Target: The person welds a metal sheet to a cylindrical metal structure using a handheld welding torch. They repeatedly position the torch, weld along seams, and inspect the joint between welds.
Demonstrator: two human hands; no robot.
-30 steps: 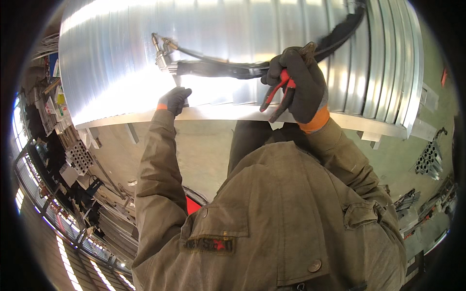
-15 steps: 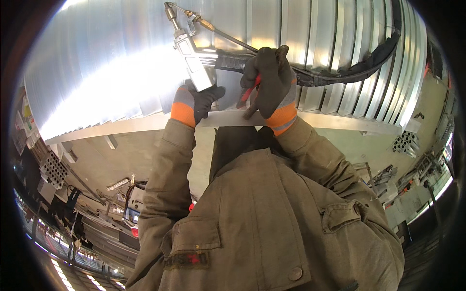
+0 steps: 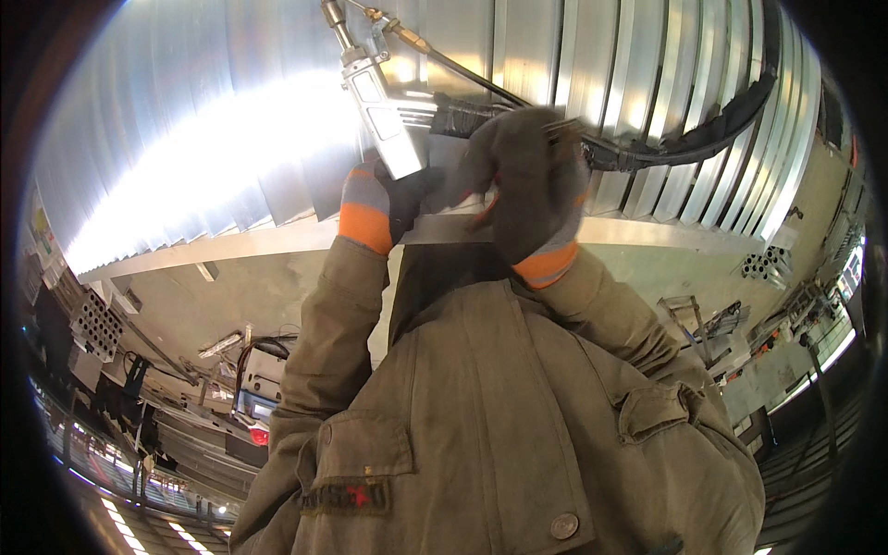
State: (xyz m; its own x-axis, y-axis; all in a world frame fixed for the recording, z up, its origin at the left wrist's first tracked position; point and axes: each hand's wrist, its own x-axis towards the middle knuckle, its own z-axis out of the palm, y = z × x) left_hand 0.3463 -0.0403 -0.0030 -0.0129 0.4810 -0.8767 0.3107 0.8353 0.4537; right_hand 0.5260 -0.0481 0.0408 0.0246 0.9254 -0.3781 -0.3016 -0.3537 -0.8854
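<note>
Head view: the silver handheld tool (image 3: pixel 381 111) sits in the upper centre of the frame, in front of the ribbed sheet-metal panel (image 3: pixel 213 139). Its long axis runs on a steep diagonal, from the lower end at the gloves up and slightly left to the narrow nozzle at the top edge of the frame; the nozzle end points up and away from the person. A thin metal tube with a brass fitting (image 3: pixel 407 39) branches from the upper body of the tool and runs down to the right. A thick black hose bundle (image 3: pixel 703 139) leaves the tool area to the right and curves upward along the panel toward the upper right rim. The left hand (image 3: pixel 379 203), in a dark glove with an orange-and-grey cuff, is at the lower end of the tool body; its fingers are clenched around that end. The right hand (image 3: pixel 523 185), in a matching glove, lies just beside the left, over the junction of tool and hose bundle; its fingers are curled, but whether they close on the hose or the tool cannot be told, since the glove is blurred. A flat metal ledge (image 3: pixel 231 242) runs horizontally below the panel, behind both hands. The olive work jacket (image 3: pixel 481 435) fills the lower centre of the frame.
</note>
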